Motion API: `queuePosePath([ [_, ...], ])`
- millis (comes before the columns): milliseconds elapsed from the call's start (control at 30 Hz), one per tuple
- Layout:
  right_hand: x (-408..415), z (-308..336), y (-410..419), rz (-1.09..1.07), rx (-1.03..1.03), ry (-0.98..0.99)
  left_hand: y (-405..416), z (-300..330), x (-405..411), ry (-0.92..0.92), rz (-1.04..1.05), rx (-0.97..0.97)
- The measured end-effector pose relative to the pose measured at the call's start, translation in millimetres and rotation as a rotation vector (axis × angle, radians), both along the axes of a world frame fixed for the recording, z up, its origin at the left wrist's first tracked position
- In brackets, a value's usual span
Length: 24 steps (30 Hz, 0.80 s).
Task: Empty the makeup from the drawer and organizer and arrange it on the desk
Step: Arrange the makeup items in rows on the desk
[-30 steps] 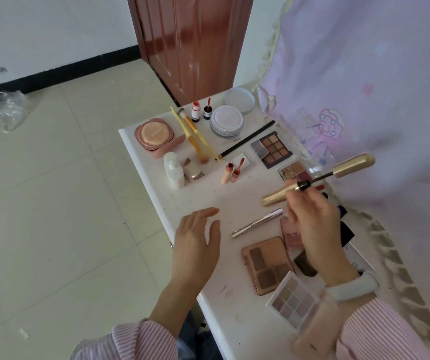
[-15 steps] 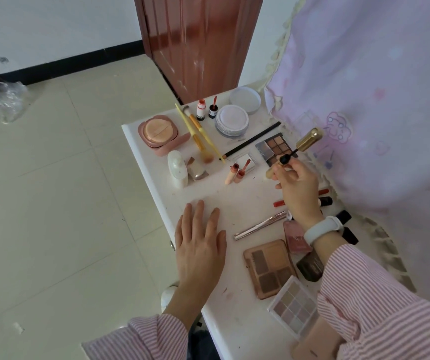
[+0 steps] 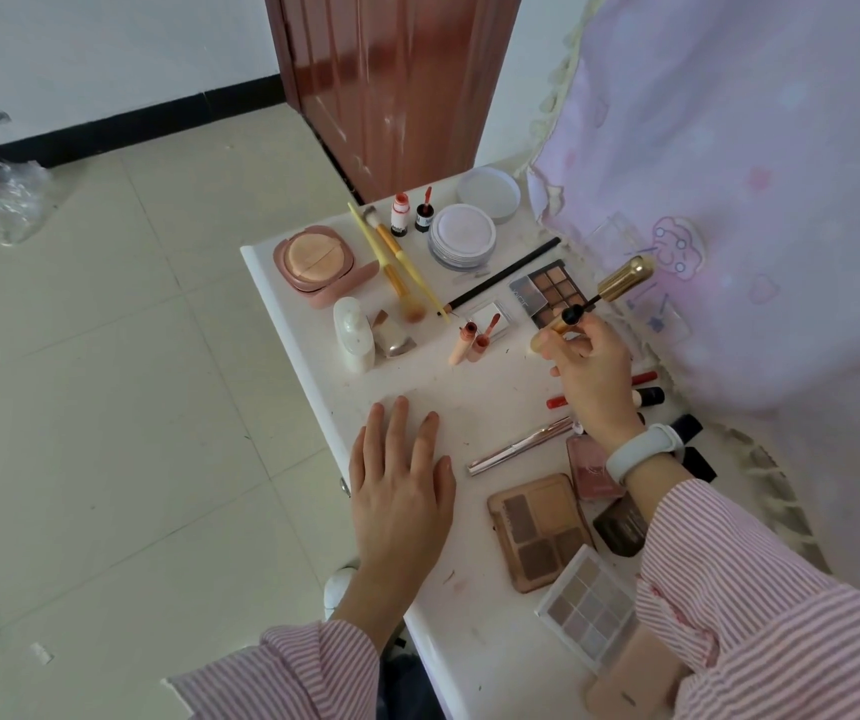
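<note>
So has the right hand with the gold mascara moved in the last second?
Yes. The right hand, holding the gold mascara, moved away from the person, up the desk, now beside the brown nine-pan palette.

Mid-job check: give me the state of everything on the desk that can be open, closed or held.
gold mascara: uncapped, held by right hand
left hand: flat on desk
pink cushion compact: open
powder jar: lid off
nine-pan palette: open
brown palette: open
pale palette: open

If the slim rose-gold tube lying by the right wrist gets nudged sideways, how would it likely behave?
The rose-gold tube looks round and glossy, so it would probably roll and may slip in a pinch. It lies flat on the bare desk, apparently with room to roll. It looks rigid and probably light.
</note>
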State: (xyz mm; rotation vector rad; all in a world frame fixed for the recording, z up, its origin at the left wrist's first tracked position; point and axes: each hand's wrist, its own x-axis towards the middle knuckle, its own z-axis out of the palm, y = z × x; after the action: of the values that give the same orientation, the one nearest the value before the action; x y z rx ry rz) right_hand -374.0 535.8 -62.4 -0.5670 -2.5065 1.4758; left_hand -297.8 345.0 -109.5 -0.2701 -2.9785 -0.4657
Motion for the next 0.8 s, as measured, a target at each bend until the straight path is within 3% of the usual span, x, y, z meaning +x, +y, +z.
queuePosePath([
  [800, 0.0, -5.0, 1.7, -0.009, 0.013, -0.040, 0.7, -0.4, -0.2, 0.014, 0.003, 0.013],
])
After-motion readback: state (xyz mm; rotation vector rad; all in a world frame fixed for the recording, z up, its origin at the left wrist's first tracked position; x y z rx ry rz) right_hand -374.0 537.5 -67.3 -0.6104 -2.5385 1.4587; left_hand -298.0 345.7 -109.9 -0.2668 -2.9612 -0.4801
